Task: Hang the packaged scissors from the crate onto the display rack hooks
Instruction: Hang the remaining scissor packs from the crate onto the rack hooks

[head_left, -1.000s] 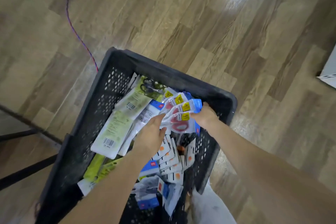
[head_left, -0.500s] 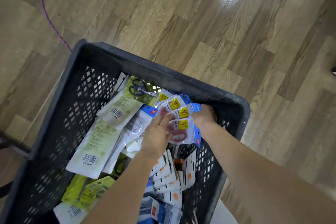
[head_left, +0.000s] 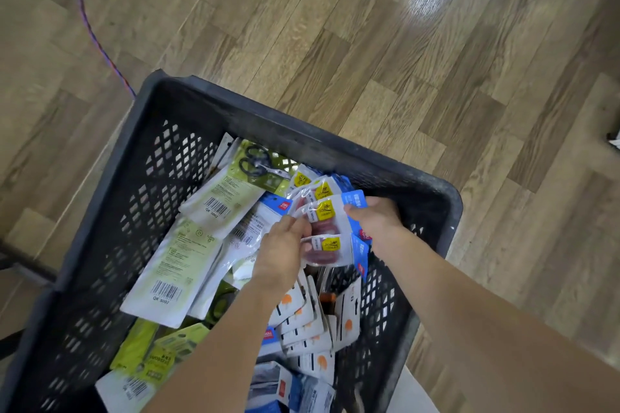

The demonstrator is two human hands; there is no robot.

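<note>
A black perforated plastic crate [head_left: 375, 164] stands on the floor, filled with packaged scissors. Both my hands are inside it, over its far right corner. My right hand [head_left: 375, 216] grips the right edge of a fanned bunch of blue-and-white scissor packs [head_left: 325, 208] with red handles and yellow stickers. My left hand [head_left: 285, 250] pinches the left edge of the same bunch. Long green-and-white scissor packs [head_left: 188, 245] lie to the left, one showing black handles [head_left: 253, 161]. The display rack is out of view.
Small white cards with orange marks [head_left: 312, 322] and blue packs [head_left: 288, 389] lie in the crate's near part. A purple cord [head_left: 97, 40] runs over the wooden floor at the upper left. A dark metal frame [head_left: 20, 265] shows at the left edge.
The view has shifted and closed in on the crate. Both hands stay on the red-handled bunch, and my left fingers have slid further onto its left edge.
</note>
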